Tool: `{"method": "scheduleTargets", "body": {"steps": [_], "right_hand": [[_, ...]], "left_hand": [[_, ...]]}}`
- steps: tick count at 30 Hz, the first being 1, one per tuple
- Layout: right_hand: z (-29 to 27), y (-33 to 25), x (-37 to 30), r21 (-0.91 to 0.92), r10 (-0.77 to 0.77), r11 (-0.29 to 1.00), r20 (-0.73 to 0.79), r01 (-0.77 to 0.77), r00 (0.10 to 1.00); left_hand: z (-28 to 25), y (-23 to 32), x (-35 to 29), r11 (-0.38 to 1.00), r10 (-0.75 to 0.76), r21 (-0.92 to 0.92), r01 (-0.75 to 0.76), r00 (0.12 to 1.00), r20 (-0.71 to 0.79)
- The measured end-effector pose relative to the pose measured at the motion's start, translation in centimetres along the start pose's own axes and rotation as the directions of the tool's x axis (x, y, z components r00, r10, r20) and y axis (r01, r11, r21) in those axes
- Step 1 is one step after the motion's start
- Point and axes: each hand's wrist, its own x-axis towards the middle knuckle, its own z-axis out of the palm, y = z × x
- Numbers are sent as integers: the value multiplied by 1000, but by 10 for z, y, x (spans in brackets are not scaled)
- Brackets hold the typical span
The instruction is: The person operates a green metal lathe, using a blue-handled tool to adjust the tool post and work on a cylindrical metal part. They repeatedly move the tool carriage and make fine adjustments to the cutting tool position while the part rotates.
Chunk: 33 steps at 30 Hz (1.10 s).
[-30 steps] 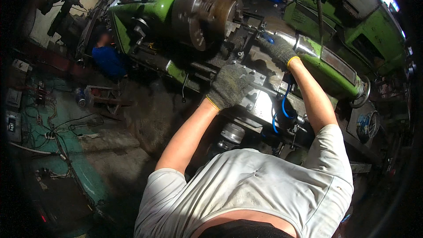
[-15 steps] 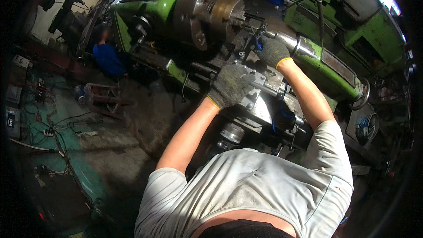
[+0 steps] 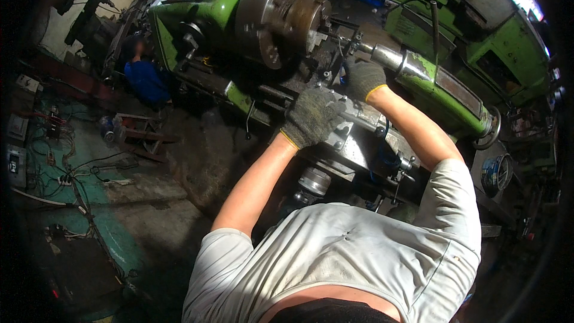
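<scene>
My left hand (image 3: 312, 118), in a dark grey knitted glove with a yellow cuff, lies over the left side of the bolted tool post (image 3: 354, 109) on a lathe carriage. Its fingers are stretched out across the metal. My right hand (image 3: 365, 80), gloved alike, is curled beside the tool post, just below a slim bar-like tool. Something blue shows at its fingertips, mostly hidden by the glove. Farther off, the large chuck (image 3: 272, 15) carries a round brownish metal workpiece (image 3: 305, 17). Facing it from the right is the shiny tailstock quill (image 3: 385, 55).
The green headstock (image 3: 209, 9) stands at the far left, the green tailstock (image 3: 439, 87) at the right with a handwheel (image 3: 490, 128). A round dial (image 3: 315, 180) juts toward me. Cables (image 3: 72, 173) lie on the left floor. A person in blue (image 3: 145, 81) is low beyond.
My right hand has drawn back toward me and slightly left, away from the bar-like tool, uncovering more of it. My left hand keeps its place. The workpiece's face looks different.
</scene>
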Motion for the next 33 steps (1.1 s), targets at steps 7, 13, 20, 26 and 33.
{"method": "scheduleTargets", "body": {"steps": [7,13,20,26,33], "right_hand": [[22,6,5,-68,13,997,-90,-19,996],[-22,2,-1,150,47,987,16,-49,999],[-13,33,14,457,180,879,-55,-136,982],[-5,94,31,834,114,530,110,-154,987],[-9,115,54,976,63,-84,204,-199,977]], "left_hand": [[-4,3,3,1000,-9,-2,9,1000,10],[2,0,0,999,-4,38,3,999,32],[0,1,4,1000,28,5,-27,998,-51],[7,0,-2,999,20,31,-17,997,-78],[0,1,0,999,19,39,-18,1000,-23]]}}
